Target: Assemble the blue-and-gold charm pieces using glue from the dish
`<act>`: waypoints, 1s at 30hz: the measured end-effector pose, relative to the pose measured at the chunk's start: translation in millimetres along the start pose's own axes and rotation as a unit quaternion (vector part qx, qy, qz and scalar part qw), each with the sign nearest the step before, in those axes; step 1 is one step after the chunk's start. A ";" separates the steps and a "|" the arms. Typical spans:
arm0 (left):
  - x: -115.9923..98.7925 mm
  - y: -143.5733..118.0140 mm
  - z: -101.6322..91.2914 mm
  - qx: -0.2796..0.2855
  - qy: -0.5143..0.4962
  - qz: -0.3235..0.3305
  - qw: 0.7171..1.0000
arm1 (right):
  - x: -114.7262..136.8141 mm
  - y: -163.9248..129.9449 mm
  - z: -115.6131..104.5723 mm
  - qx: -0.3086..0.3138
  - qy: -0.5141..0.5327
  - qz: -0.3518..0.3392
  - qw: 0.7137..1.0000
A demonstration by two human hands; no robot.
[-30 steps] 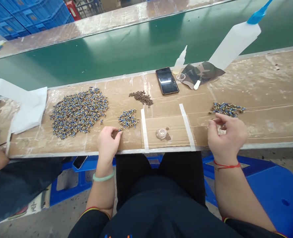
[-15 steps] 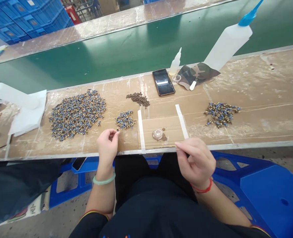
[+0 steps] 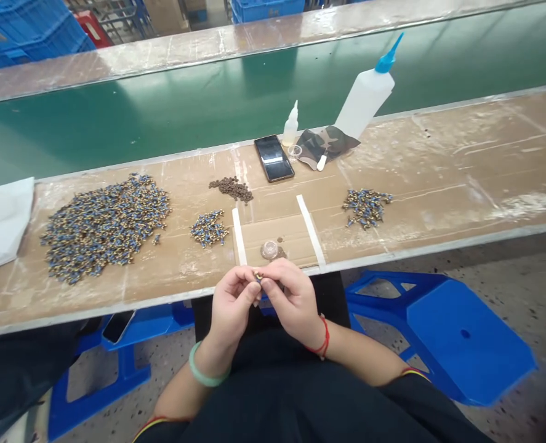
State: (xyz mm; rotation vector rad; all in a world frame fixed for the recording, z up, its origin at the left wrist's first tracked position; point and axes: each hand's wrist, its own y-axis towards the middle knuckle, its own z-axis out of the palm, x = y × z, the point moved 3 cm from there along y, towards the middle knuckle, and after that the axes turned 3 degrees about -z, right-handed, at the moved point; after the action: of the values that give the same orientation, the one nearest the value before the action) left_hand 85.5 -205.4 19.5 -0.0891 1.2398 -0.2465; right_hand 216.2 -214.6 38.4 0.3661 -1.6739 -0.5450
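My left hand (image 3: 232,305) and my right hand (image 3: 292,301) meet at the near edge of the bench, fingertips pinched together on a tiny blue-and-brass part (image 3: 257,277). On the cardboard-covered bench (image 3: 439,184) lie a large heap of blue-and-brass parts (image 3: 104,224) at the left, a small heap (image 3: 208,227) nearer the hands, and another small heap (image 3: 366,205) at the right. A pile of small brown pieces (image 3: 232,187) sits behind. A small clear dish (image 3: 269,249) lies just beyond my fingers, between two white tape strips.
A black phone (image 3: 274,158), a small dropper bottle (image 3: 290,125), a large squeeze bottle with blue nozzle (image 3: 365,92) and a camouflage cloth (image 3: 325,144) stand at the bench's back. A green conveyor belt (image 3: 162,111) runs behind. A blue plastic stool (image 3: 457,332) stands at my right.
My right hand came from the right heap to the near edge at centre. My left hand left the bench by the small heap and joined it. The view shifted right.
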 end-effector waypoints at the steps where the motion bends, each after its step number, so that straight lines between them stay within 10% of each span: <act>1: -0.1 -0.3 -0.3 -0.008 0.006 -0.013 1.000 | 0.7 -0.1 -1.6 0.002 -0.020 -0.009 1.000; 13: 4.0 8.1 -10.6 -0.035 0.008 -0.074 0.997 | -7.6 2.4 -3.9 0.110 -0.240 -0.210 0.941; 30: 17.5 5.3 18.0 0.095 -0.134 -0.190 0.968 | -26.0 -0.6 -22.1 0.039 0.032 0.008 0.999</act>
State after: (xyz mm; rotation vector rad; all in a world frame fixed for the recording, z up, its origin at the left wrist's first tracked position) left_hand 108.5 -205.5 8.2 -0.1895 0.9175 -0.6640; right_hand 242.4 -204.6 18.9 0.4216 -1.6388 -0.4532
